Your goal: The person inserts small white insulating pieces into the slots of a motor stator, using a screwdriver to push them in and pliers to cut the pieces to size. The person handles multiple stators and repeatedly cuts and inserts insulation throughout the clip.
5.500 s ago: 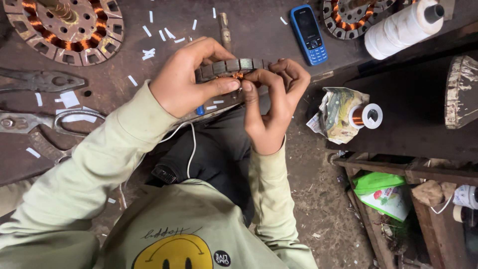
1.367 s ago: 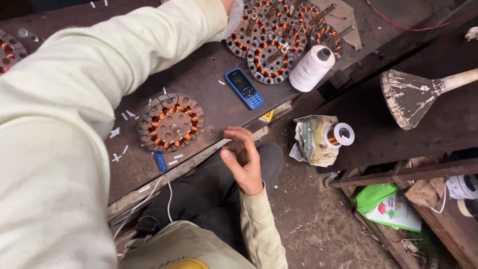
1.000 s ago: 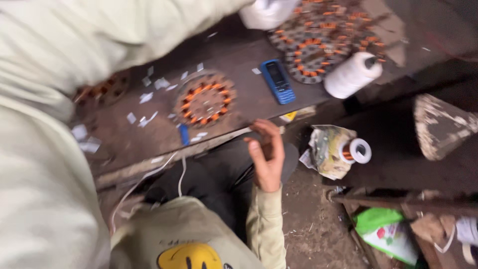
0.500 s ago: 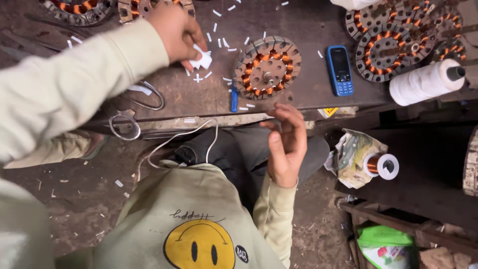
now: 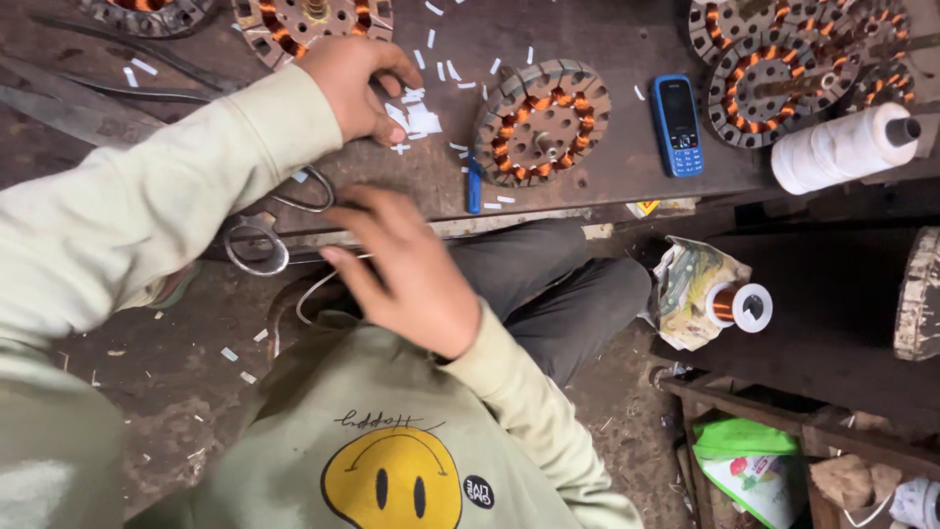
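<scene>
fingers of the left hand [image 5: 357, 83] curl down onto a little heap of white paper strips [image 5: 416, 116] on the dark metal workbench [image 5: 597, 29]. head view, the only one: the fingertips press at the left edge of the heap, thumb tucked under, and whether a strip is actually pinched between them i cannot tell. more strips lie scattered just past the knuckles, toward the top of the bench. the right hand [image 5: 411, 279] hangs lower, off the bench edge and over the lap, fingers loosely spread and released, holding nothing, pointing toward the scissors [image 5: 264, 235] whose loops lie at the bench's near edge. just right of the paper heap sits a round stator with copper windings [image 5: 541, 120], flat on the bench, well apart from both hands; a small blue pen-like tool [image 5: 474, 186] lies near it. further right, a blue phone [image 5: 677, 125], more wound stators [image 5: 783, 69], a white thread spool [image 5: 842, 149], and lower down a reel of copper wire [image 5: 736, 306].
</scene>
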